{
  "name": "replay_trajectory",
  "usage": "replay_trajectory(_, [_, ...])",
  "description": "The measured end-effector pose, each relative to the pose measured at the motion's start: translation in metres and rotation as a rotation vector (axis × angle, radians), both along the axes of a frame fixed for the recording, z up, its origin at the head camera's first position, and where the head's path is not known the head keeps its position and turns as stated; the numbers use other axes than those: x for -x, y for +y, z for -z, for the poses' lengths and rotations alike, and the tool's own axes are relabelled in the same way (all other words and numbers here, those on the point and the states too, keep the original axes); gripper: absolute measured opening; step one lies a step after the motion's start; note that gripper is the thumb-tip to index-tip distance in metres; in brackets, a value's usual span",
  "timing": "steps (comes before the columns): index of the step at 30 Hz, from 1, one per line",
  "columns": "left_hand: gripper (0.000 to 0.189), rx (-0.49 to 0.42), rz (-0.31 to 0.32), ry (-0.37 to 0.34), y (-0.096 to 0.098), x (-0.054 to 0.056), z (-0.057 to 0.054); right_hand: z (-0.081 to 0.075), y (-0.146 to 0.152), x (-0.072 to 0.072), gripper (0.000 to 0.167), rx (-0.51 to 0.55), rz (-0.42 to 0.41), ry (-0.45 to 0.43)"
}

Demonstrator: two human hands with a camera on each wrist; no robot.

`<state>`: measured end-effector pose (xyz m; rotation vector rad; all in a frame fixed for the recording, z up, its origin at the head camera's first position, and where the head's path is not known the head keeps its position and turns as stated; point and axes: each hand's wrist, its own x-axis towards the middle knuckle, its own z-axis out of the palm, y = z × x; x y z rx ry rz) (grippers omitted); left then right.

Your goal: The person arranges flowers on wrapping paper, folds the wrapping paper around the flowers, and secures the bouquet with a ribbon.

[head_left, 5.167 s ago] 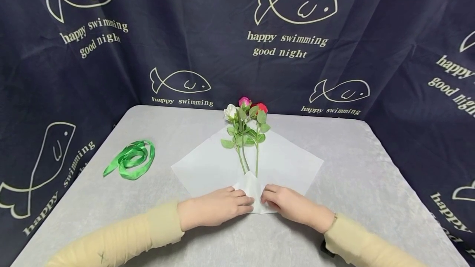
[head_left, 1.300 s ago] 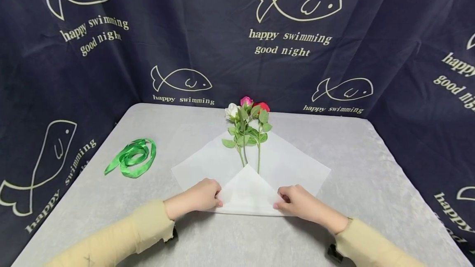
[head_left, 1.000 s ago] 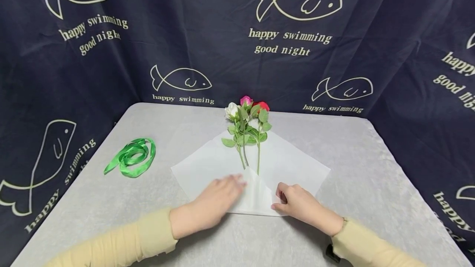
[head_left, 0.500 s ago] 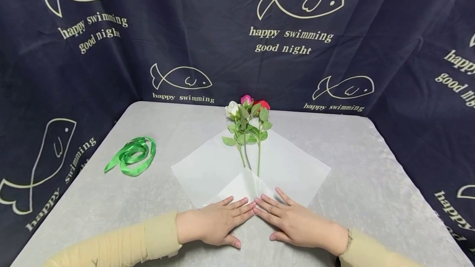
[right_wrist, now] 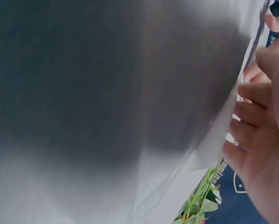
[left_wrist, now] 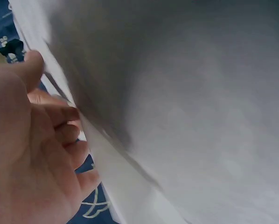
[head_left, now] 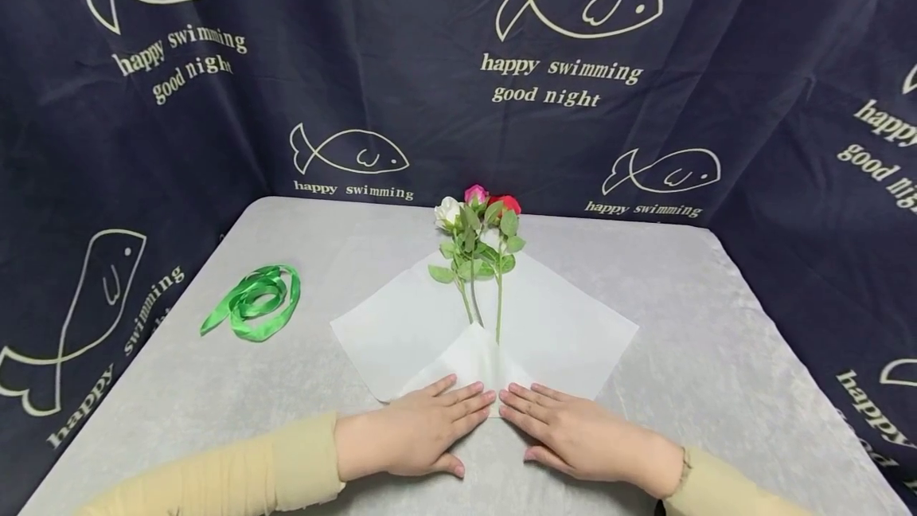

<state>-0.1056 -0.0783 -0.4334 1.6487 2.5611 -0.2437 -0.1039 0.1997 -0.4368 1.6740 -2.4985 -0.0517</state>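
A sheet of white wrapping paper [head_left: 573,325] lies on the table with its near corner folded up into a flap [head_left: 466,357]. Three artificial roses, white [head_left: 447,213], pink [head_left: 476,195] and red [head_left: 510,205], rest on the sheet, their lower stems hidden beneath the flap. My left hand [head_left: 423,430] presses flat on the flap's left side near the bottom fold, fingers straight. Mirroring it, my right hand [head_left: 583,438] lies flat on the right side, fingertips close to the left ones. Both wrist views show straight fingers [left_wrist: 67,135] against the paper's edge.
A loosely coiled green ribbon [head_left: 254,305] sits on the left of the grey cloth-covered table [head_left: 666,325]. Behind and beside the table hangs a dark blue curtain [head_left: 444,46] with fish prints; the rose heads lie close to it.
Both hands pinched the fold's ends about a second ago. The left then swept over the flap, and both came together with fingers straightened flat on it. The roses and ribbon stay put.
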Motion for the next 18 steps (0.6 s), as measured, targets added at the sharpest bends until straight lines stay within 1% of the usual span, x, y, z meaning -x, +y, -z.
replay_trajectory(3, [0.079,0.010,-0.025,0.022,0.003,-0.005,-0.002,-0.001,-0.006,-0.002,0.053,0.037,0.009,0.053])
replay_trajectory(5, [0.081,0.021,-0.046,0.020,0.005,-0.007,-0.003,-0.002,-0.008,-0.003,0.051,0.035,0.019,0.071])
replay_trajectory(8, [0.083,0.028,-0.083,-0.009,0.005,-0.010,-0.003,-0.002,-0.007,-0.004,0.051,-0.008,0.022,0.088])
replay_trajectory(12, [0.084,0.012,-0.101,-0.050,0.003,-0.011,0.000,0.002,-0.003,-0.006,0.054,-0.064,0.017,0.113])
replay_trajectory(15, [0.084,-0.005,-0.108,-0.075,0.004,-0.013,0.001,0.005,-0.003,-0.008,0.055,-0.059,0.015,0.135])
replay_trajectory(18, [0.084,-0.007,-0.130,-0.087,0.007,-0.014,0.000,0.007,-0.004,-0.010,0.055,-0.032,0.017,0.151])
